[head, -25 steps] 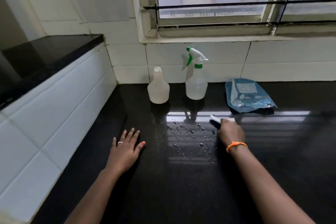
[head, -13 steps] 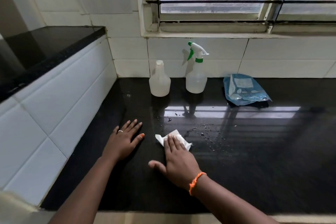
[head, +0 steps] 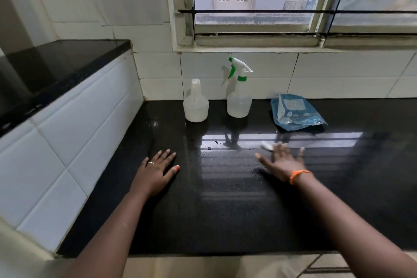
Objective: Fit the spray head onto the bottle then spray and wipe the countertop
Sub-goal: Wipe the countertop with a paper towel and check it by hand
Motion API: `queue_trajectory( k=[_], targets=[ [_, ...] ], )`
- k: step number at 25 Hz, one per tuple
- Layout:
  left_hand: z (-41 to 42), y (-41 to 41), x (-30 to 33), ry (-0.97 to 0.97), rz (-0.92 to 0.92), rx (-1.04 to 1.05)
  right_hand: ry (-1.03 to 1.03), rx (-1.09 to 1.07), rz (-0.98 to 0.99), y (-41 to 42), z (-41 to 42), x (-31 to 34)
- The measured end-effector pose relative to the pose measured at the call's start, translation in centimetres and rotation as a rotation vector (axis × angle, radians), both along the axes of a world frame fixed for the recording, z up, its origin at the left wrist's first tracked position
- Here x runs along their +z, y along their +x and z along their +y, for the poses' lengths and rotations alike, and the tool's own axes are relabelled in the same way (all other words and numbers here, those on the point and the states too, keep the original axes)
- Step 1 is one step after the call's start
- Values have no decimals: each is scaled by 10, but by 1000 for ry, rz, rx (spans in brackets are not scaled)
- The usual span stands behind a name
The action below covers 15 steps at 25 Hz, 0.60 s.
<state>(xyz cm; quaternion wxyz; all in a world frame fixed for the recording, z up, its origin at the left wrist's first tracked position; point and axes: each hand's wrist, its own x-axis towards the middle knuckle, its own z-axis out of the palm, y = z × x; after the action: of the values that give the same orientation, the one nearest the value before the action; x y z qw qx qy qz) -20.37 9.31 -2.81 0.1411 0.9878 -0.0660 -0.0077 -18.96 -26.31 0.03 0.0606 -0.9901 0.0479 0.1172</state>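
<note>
1. While the black bench [head: 225,221] is seen from above, both hands are laid on it, well apart from each other.
2. The left hand [head: 155,172] is spread flat on the surface, fingers straight, nothing held. A ring is worn on one finger.
3. The right hand [head: 282,165] is stretched out flat too, fingers splayed and a bit motion-blurred. A small white wipe [head: 267,146] can be made out just at its fingertips, mostly hidden under them, so it looks pressed down rather than gripped. An orange band [head: 299,175] is worn on that wrist.
4. The spray bottle [head: 238,99] is parked upright at the back of the bench against the tiled wall, with its white and green spray head [head: 240,69] already fitted on top. Clear liquid can be seen in the lower part.
5. A second bottle [head: 195,105], with no spray head on it, is stood just to the left of it, not touching.
6. A blue packet [head: 295,113] is lying flat to the right of the spray bottle, near the wall.
7. A few droplets [head: 212,145] are left on the shiny patch between the hands, in front of the bottles.
8. A barred window [head: 293,2] is set above the tiles.
</note>
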Motion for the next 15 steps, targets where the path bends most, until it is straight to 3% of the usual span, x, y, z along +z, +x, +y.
queue_trajectory(
  k=[3,6,9,13,15],
  targets=[
    [0,0,-1,-4,0,4,17,-189,15,-12,-36,-1],
    [-1,0,-1,-5,-5,10,123,-157,22,-22,-3,-1],
    [-1,0,0,-5,-6,14,191,33,18,-50,58,-3],
    [-2,-2,-3,-1,-23,65,259,438,6,-129,125,-20],
    [-3,-1,-3,-8,-19,76,266,512,35,-139,134,-22]
  ],
)
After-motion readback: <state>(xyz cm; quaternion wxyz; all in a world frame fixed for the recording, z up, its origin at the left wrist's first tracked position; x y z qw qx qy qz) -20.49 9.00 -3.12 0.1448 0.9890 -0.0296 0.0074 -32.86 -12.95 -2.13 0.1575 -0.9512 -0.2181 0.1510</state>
